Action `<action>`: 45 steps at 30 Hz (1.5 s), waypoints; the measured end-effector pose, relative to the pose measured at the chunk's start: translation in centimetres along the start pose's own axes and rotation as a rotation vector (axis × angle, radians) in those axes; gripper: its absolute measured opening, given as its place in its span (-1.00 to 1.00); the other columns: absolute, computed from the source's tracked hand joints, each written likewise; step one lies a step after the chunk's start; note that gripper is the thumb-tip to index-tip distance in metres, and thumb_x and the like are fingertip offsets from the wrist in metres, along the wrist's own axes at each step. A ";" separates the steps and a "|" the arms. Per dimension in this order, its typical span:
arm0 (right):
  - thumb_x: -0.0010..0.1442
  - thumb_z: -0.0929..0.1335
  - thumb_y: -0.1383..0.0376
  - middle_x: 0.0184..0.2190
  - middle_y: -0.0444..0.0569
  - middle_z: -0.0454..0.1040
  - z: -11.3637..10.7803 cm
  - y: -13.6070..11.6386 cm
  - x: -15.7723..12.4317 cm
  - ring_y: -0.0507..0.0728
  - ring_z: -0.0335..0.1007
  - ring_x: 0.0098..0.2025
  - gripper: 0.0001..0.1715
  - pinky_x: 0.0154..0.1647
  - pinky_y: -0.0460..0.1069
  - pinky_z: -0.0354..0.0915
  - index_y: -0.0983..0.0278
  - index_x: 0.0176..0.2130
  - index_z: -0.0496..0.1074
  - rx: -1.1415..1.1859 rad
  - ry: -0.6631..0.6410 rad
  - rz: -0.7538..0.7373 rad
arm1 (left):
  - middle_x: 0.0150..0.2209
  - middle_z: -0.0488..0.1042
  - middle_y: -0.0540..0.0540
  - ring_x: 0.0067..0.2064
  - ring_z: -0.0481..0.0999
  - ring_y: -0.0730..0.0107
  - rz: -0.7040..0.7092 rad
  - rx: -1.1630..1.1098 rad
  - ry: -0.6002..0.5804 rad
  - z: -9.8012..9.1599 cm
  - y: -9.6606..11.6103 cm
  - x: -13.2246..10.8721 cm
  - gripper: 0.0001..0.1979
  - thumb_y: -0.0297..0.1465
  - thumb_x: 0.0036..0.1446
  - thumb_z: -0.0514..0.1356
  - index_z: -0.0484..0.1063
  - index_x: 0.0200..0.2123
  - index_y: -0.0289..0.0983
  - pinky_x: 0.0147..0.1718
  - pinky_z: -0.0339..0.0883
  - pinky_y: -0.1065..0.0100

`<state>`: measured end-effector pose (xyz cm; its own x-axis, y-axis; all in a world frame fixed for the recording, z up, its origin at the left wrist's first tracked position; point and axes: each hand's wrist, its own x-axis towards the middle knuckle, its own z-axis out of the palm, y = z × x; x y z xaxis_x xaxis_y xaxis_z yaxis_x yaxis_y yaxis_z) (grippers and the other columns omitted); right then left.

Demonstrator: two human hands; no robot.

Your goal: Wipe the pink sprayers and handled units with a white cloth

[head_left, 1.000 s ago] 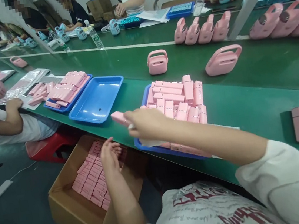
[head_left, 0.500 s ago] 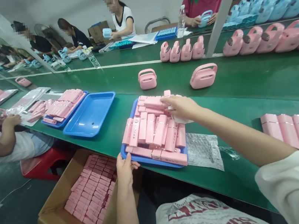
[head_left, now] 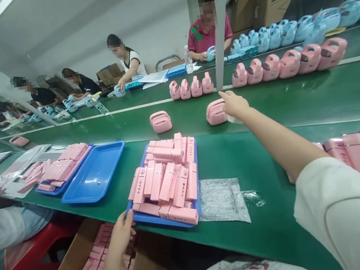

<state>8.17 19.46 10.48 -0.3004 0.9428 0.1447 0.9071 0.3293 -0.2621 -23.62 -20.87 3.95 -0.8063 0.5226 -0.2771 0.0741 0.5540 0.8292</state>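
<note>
My left hand (head_left: 122,231) grips the near left corner of a blue tray (head_left: 179,223). Slim pink boxes (head_left: 167,184) with dark markings are heaped in that tray, some lying across others. My right hand (head_left: 237,106) is stretched over the bench at a pink handled device (head_left: 215,112), covering its right end. Its index finger points forward by the handle, and I cannot tell whether it touches. A white cloth-like piece (head_left: 234,119) shows under the palm, held by the curled fingers. Left of it stands another pink handled device (head_left: 161,122).
An empty blue tray (head_left: 96,174) and a tray of pink boxes (head_left: 66,165) lie to the left. Bubble wrap (head_left: 223,200) is beside my tray. A carton (head_left: 151,256) of pink boxes stands below. Pink devices (head_left: 279,66) line the far strip; co-workers sit beyond.
My right hand has left the pink boxes in the tray and reached forward to the right-hand pink device. My left hand remains on the tray corner. The view has shifted right.
</note>
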 end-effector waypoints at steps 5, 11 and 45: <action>0.17 0.24 0.37 0.05 0.17 0.34 1.3 3.1 1.0 0.27 0.39 -0.03 -0.51 -0.09 0.07 0.29 0.27 0.11 0.29 -0.062 -0.070 -0.042 | -0.17 0.45 -0.30 -0.25 0.52 0.10 0.319 0.626 0.109 -2.4 9.9 1.9 -0.26 -0.02 0.10 -0.04 0.17 0.16 -0.50 -0.23 0.39 0.13; 0.18 0.26 0.33 0.09 0.26 0.24 1.4 3.4 1.1 0.30 0.38 -0.02 -0.40 -0.11 0.07 0.28 0.33 0.20 0.14 -0.123 -0.016 -0.100 | 0.11 0.30 -0.26 0.12 0.35 0.17 0.821 1.080 -0.076 9.8 26.5 5.3 -0.44 -0.14 0.25 -0.03 0.13 0.22 -0.32 0.09 0.21 0.26; 0.28 0.28 0.13 -0.07 0.04 0.41 4.6 8.1 16.6 0.10 0.40 -0.10 -0.61 -0.10 0.09 0.39 0.34 -0.02 0.36 0.118 -0.230 0.335 | -0.09 0.45 0.01 -0.15 0.45 0.39 1.358 1.204 -0.611 21.7 31.8 5.1 -0.77 -0.56 0.10 0.04 0.45 -0.28 -0.22 -0.25 0.23 0.42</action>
<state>9.14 37.98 6.35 -0.0652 0.9814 -0.1805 0.9298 -0.0059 -0.3679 -12.62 13.43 18.37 0.4020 0.9021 -0.1572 0.9092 -0.4135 -0.0480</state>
